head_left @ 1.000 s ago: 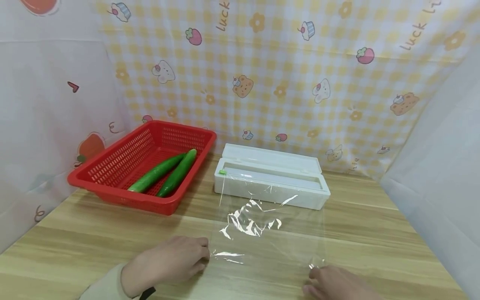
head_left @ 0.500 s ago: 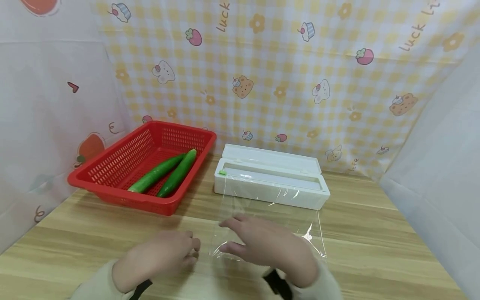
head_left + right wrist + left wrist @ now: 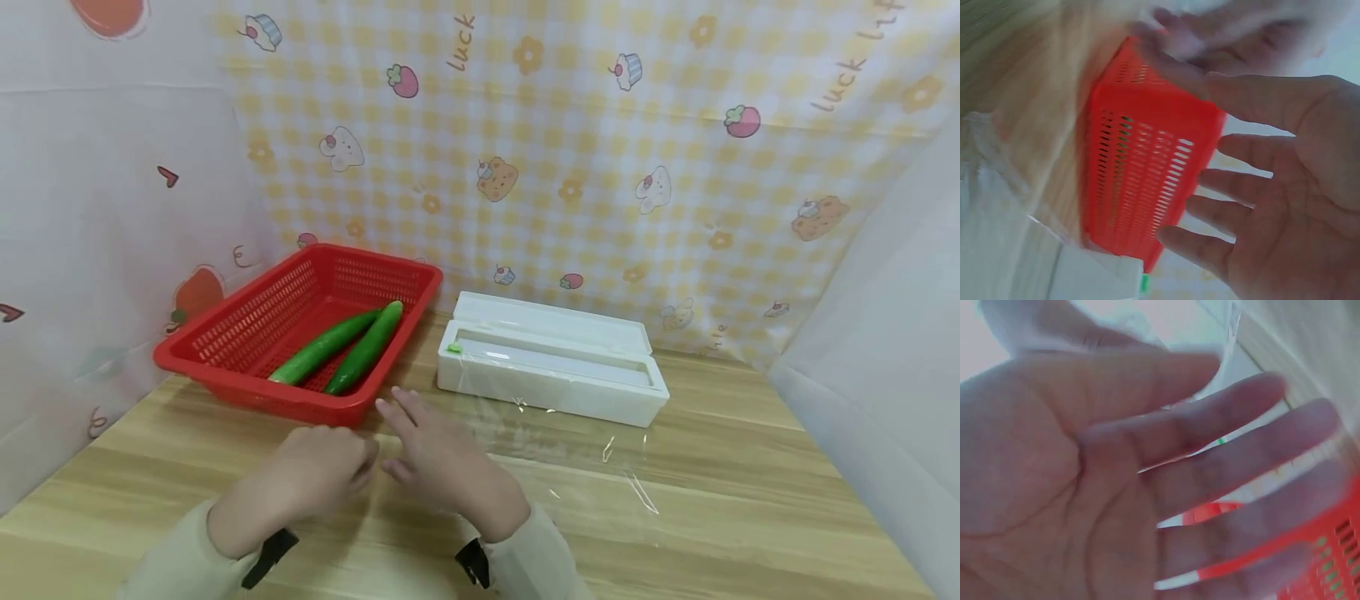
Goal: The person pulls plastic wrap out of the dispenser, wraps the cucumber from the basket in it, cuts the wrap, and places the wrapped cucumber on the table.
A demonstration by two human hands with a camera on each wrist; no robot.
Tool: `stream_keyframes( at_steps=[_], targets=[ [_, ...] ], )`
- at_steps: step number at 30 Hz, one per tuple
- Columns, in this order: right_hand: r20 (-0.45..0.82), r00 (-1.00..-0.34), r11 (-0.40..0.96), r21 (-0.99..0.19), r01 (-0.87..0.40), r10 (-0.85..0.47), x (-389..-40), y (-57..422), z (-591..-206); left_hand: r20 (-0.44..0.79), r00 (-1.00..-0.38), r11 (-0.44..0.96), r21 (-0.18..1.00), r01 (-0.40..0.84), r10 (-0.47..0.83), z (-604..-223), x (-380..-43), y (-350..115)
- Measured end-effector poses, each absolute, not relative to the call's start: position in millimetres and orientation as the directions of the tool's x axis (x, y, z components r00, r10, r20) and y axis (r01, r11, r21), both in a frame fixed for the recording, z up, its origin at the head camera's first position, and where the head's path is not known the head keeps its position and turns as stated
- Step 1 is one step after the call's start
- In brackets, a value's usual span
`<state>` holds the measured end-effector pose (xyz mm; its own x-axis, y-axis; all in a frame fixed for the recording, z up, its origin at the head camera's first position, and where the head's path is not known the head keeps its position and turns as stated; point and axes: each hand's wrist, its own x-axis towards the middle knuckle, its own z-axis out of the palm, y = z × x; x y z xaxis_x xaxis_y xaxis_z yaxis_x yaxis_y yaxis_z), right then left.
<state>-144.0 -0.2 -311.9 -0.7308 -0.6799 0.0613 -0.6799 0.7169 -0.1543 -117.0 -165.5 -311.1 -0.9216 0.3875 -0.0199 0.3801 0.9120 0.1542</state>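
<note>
My left hand (image 3: 315, 468) is over the table in front of the red basket; its fingers (image 3: 1229, 462) lie straight and spread in the left wrist view, holding nothing. Close beside it, my right hand (image 3: 442, 462) has its fingers extended toward the basket's near corner, with its palm bare in the right wrist view. A sheet of clear cling film (image 3: 585, 475) lies spread on the table to the right of both hands. It runs out from a white cling film dispenser box (image 3: 547, 387), whose lid stands open at the back.
A red slotted plastic basket (image 3: 258, 400) at the left holds two cucumbers (image 3: 367, 350). The dispenser has a small green slider (image 3: 454, 347) at its left end. Patterned cloth (image 3: 570, 167) hangs behind the wooden table (image 3: 735, 467), with white cloth at both sides.
Both hands have let go of the film's front edge. My right hand has swept left across to beside my left hand, and the film has settled flatter. The view has shifted slightly.
</note>
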Motion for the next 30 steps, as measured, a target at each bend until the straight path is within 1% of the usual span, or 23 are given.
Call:
stream_keyframes(
  at_steps=[3,6,9,12,14,16,20,24,30],
  targets=[
    [0.079,-0.734,0.715,-0.175,-0.677,-0.675,-146,-2,-318,0.107,-0.927,0.913,0.166,0.373,0.359,-300,-122,-172],
    [0.107,-0.724,0.705,-0.171,-0.688,-0.681,-148,-5,-325,0.203,-0.933,0.908,0.243,0.341,0.297,-295,-127,-179],
    [0.14,-0.71,0.694,-0.15,-0.704,-0.69,-148,-8,-330,0.281,-0.937,0.887,0.35,0.301,0.208,-297,-132,-186],
    [0.163,-0.701,0.69,-0.126,-0.712,-0.694,-149,-11,-332,0.36,-0.924,0.881,0.388,0.272,0.126,-302,-139,-196],
    [0.177,-0.694,0.688,-0.103,-0.718,-0.698,-149,-13,-332,0.384,-0.918,0.877,0.404,0.26,0.095,-305,-145,-203],
    [0.182,-0.692,0.692,-0.076,-0.718,-0.699,-149,-13,-332,0.365,-0.926,0.871,0.421,0.255,0.095,-308,-152,-210],
    [0.204,-0.689,0.7,-0.03,-0.714,-0.695,-149,-14,-332,0.255,-0.96,0.854,0.469,0.225,0.114,-309,-167,-218],
    [0.214,-0.692,0.702,-0.034,-0.711,-0.69,-147,-15,-333,0.157,-0.98,0.871,0.455,0.184,0.125,-302,-177,-218],
    [0.201,-0.705,0.708,-0.073,-0.703,-0.68,-147,-16,-334,0.07,-0.991,0.904,0.407,0.129,0.111,-299,-190,-216]
  ],
)
